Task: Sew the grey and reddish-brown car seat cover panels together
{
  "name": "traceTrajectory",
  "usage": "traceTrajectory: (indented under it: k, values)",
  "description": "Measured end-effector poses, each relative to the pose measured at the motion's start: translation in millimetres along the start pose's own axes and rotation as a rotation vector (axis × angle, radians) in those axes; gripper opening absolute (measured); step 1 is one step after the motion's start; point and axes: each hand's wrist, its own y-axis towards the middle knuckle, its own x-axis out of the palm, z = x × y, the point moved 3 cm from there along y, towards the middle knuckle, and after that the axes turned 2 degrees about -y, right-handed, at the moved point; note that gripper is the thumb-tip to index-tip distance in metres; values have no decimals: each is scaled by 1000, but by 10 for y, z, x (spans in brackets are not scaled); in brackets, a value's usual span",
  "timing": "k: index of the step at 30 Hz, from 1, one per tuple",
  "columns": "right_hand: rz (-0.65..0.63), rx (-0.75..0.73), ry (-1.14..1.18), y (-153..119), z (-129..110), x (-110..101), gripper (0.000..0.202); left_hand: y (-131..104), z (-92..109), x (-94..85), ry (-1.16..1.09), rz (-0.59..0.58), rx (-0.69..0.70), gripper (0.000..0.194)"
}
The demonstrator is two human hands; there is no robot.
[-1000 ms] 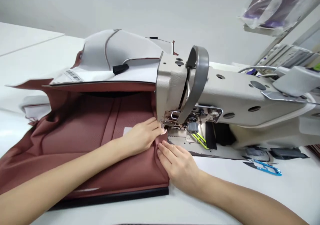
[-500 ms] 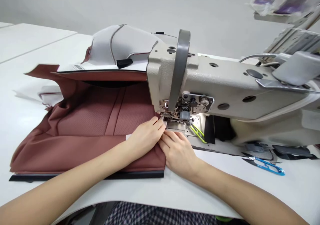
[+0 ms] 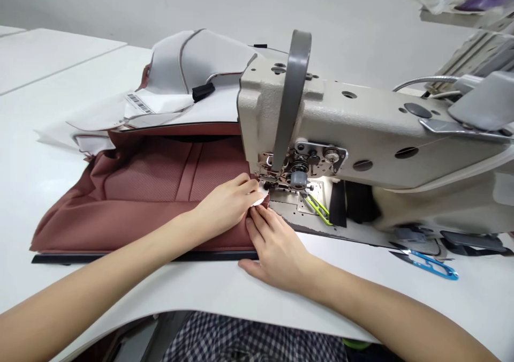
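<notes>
A reddish-brown padded cover [image 3: 144, 217] lies on the white table, its right end under the head of a grey-white sewing machine [image 3: 273, 105]. My left hand [image 3: 227, 204] is closed on a small white piece [image 3: 260, 193] at the cover's right edge, close by the needle area. Below it, my right hand [image 3: 279, 247] rests with fingers spread, fingertips on the cover's edge and thumb on the table. The needle itself is too small to make out. A black strip [image 3: 64, 258] runs along the cover's front edge.
Yellow-green snips [image 3: 317, 208] lie on the machine bed beside the needle area. Blue snips [image 3: 433, 267] rest on the table at right. White-backed fabric [image 3: 217, 57] is heaped behind the cover, with a barcode label [image 3: 138, 104]. Black straps [image 3: 339, 204] sit under the machine arm.
The cover has shifted slightly away from me, and its upper left flap has folded back. My right thumb has spread out onto the table. More of the white piece shows by my left fingers.
</notes>
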Motion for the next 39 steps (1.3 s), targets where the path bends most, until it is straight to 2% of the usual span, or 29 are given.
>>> traceTrajectory:
  k: [3,7,10,16,18,20,22,24,26,28,30,33,36,39]
  values:
    - [-11,30,-79,55,-94,29,70,47,64,6,-14,-50,23,21]
    - [51,42,-151,105,-136,67,69,70,55,5,-114,-79,-32,23]
    - [106,55,-149,106,-129,91,69,34,45,6,-206,-45,-52,25]
    - [61,112,-87,168,-39,107,76,75,78,63,-79,-27,-55,22]
    - [51,112,-77,192,12,93,78,95,52,70,-99,11,-90,26]
    - [47,90,-72,193,52,56,66,65,25,76,-186,65,-138,30]
    - [57,41,-74,169,62,-21,49,-25,15,97,-293,109,-189,33]
    - [46,-25,-63,134,33,-131,42,-151,17,127,-380,170,-229,36]
    - [-29,-113,-5,110,-38,-242,36,-271,-5,150,-433,256,-235,36]
    - [-151,-203,90,113,-135,-316,29,-343,-87,166,-485,308,-211,34]
    - [-217,-288,152,148,-236,-337,34,-348,-218,174,-538,287,-118,32]
    - [-179,-340,152,234,-340,-255,52,-287,-416,164,-560,215,85,29]
    - [-123,-266,146,301,-392,-110,50,-240,-509,141,-476,211,164,28]
    - [-145,-153,135,324,-449,1,58,-227,-433,87,-300,259,196,27]
